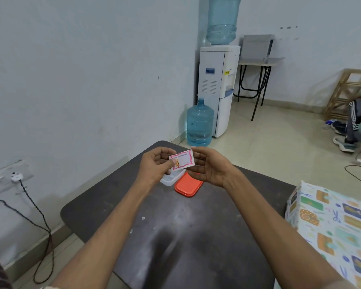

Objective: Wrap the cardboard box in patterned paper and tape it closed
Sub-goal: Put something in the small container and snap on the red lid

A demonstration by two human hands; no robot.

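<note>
**Gift tag in hand, box already papered**

Head view: the left hand [154,163] pinches a small pink-bordered gift tag [181,159] between thumb and forefinger; the right hand [206,165] is cupped loosely open, fingertips at the tag's far edge, gripping nothing firmly; the patterned-paper box [331,222] sits well apart at the right of the dark table [175,236]; an orange lid [188,185] lies beside a clear container [171,179]. Likely best: keep the tag flat, carry it to the box, press squarely.

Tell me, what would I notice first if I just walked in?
Probably the little pink card, held up between the left hand and the right hand over the dark table. Next, the box in colourful patterned paper at the table's right edge, and the orange lid beneath the hands.
</note>
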